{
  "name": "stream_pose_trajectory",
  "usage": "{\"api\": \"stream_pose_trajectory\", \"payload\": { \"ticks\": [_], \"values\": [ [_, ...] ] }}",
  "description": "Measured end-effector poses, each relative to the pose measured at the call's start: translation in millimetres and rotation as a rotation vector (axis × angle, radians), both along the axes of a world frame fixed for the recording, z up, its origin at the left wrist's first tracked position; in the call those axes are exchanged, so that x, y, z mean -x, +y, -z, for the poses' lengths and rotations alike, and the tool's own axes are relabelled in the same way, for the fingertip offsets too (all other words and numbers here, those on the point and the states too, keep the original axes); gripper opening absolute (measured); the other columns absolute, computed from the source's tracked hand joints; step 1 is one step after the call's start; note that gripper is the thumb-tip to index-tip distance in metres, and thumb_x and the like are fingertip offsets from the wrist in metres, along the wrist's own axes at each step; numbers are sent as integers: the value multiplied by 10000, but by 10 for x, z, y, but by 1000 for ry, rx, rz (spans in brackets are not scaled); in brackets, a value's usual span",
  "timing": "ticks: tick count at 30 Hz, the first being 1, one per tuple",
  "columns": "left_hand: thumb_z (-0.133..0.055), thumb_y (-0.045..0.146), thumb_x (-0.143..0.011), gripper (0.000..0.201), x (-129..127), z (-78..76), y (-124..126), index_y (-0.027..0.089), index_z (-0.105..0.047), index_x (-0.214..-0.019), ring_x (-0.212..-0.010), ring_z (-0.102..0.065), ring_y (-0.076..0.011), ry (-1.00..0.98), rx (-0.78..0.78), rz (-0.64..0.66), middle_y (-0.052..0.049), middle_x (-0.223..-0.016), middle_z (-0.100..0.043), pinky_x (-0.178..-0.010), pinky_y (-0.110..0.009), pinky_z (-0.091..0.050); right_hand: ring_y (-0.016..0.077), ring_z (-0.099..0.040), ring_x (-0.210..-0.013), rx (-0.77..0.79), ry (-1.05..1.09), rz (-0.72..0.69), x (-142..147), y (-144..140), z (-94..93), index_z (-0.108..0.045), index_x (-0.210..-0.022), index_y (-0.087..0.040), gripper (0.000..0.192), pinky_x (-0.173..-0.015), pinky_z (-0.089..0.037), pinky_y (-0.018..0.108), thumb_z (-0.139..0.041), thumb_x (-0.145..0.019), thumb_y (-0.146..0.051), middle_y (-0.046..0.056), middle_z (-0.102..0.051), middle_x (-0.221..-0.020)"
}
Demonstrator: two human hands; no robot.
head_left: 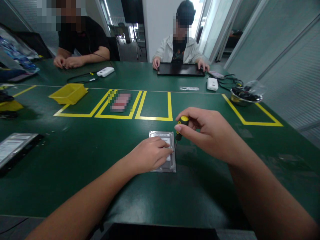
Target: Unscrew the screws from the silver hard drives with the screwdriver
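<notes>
A silver hard drive (170, 166) with a white label lies flat on the green table. My left hand (152, 153) holds it from the left, the fingers reaching across its face to the right edge; much of the label is hidden. In my right hand (205, 128) is a small yellow-and-black screwdriver (178, 136), gripped between thumb and fingers. Its thin shaft slants down to the drive's right edge, close to my left fingertips. Whether the tip sits in a screw is too small to tell.
Another hard drive (15, 146) lies at left, with small bits beside it. Beyond the yellow tape outlines stand a yellow tray (68, 94) and a metal bowl (246, 99) of dark parts. Two people sit opposite; one holds a dark flat panel (181, 69). White boxes (212, 84) and cables lie near them.
</notes>
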State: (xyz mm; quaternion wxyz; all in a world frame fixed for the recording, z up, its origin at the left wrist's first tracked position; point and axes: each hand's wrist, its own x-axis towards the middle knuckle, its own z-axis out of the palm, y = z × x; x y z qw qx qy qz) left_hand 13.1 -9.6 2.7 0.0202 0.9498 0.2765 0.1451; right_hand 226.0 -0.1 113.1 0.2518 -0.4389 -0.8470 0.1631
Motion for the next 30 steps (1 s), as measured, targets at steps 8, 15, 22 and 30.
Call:
{"api": "stream_pose_trajectory", "payload": {
  "ticks": [8,15,22,30],
  "values": [
    [-450,250,-984,307,12,0,-2,180,-680,-1174,-1022,-615,-260,13,15,8,-102,-1107,-675,-914,-424,-507,100,-481,-590,23,10,1,16,46,35,-669,-922,-156,168,-581,-314,252,-605,-889,-308,-29,-573,-666],
    [-451,254,-984,302,-1,5,-2,183,-684,-1163,-1002,-614,-261,11,10,-2,-99,-1088,-674,-902,-432,-514,94,-484,-591,21,10,-6,20,45,51,-669,-930,-144,174,-586,-314,253,-613,-889,-304,-23,-580,-678],
    [-449,262,-988,305,6,6,-10,186,-688,-1161,-1004,-611,-255,8,19,-4,-98,-1085,-671,-905,-428,-513,92,-476,-581,12,8,3,13,56,71,-668,-922,-146,171,-584,-310,253,-616,-887,-306,-28,-571,-666],
    [-471,252,-976,290,-7,0,-5,180,-693,-1147,-985,-617,-251,-5,7,-3,-99,-1079,-675,-880,-417,-517,89,-476,-573,7,12,-1,16,58,63,-667,-916,-146,167,-574,-309,251,-620,-885,-303,-33,-563,-654]
  ]
}}
